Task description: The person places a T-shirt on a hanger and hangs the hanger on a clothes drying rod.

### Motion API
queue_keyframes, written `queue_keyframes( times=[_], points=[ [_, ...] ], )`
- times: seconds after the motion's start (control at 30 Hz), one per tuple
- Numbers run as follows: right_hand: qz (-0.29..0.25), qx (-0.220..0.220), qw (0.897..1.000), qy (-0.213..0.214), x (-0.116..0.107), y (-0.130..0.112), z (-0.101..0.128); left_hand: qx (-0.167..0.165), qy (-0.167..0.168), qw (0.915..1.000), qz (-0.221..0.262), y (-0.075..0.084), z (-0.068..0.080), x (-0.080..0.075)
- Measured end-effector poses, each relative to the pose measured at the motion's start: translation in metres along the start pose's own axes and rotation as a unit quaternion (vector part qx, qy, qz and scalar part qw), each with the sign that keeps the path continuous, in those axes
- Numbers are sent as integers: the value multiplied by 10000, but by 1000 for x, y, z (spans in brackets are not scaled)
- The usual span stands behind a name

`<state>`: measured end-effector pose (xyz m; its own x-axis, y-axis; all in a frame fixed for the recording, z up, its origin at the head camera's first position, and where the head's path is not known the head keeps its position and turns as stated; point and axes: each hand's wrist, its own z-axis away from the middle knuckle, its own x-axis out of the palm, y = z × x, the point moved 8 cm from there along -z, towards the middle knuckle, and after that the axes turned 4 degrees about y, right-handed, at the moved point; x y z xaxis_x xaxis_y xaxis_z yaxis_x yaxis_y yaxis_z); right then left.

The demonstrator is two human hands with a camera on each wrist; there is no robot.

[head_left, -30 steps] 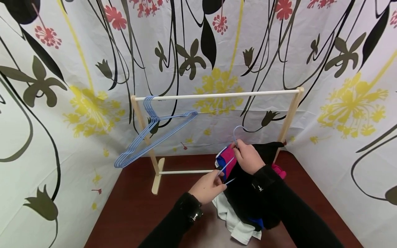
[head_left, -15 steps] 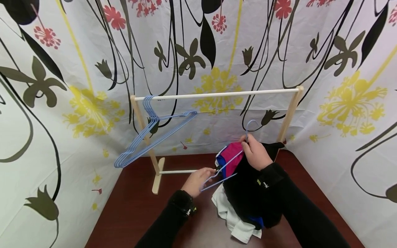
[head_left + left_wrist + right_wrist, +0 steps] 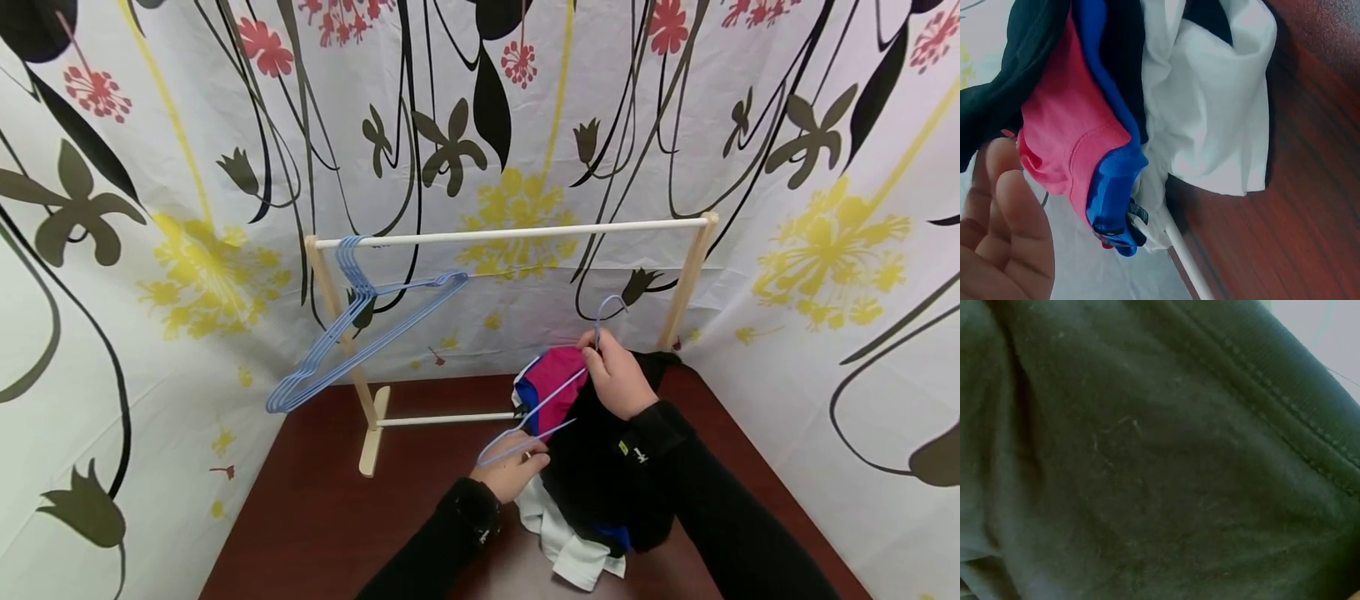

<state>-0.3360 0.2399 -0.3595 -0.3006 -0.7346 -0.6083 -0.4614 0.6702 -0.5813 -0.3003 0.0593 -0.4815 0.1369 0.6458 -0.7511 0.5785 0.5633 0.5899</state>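
Head view: the right hand (image 3: 617, 382) pinches the neck of a light blue hanger (image 3: 542, 410) just under its hook, which points to 12 o'clock. The hanger slants down toward 8 o'clock over a pile of clothes (image 3: 592, 467) on the brown desk (image 3: 337, 517). The left hand (image 3: 512, 473) sits at the hanger's lower end at the pile's 9 o'clock edge, fingers curled; whether it grips the wire or the cloth I cannot tell. A wooden rack (image 3: 510, 234) stands behind, with spare blue hangers (image 3: 352, 333) at its 9 o'clock end.

Left wrist view: loosely bent fingers (image 3: 1016, 219) at 8 o'clock, beside pink, blue, black and white cloth.

Right wrist view: only black fabric (image 3: 1147, 462) fills the frame.
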Motion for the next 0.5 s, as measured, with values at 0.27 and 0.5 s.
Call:
queue_keyframes(
  times=[0.27, 0.5],
  points=[
    [101, 80, 9998, 168, -7, 11, 0, -325, 131, 9961, 812, -8, 13, -12],
    [273, 131, 9992, 243, -14, 24, 4, -327, 199, 9947, 958, -20, 20, -33]
  ],
)
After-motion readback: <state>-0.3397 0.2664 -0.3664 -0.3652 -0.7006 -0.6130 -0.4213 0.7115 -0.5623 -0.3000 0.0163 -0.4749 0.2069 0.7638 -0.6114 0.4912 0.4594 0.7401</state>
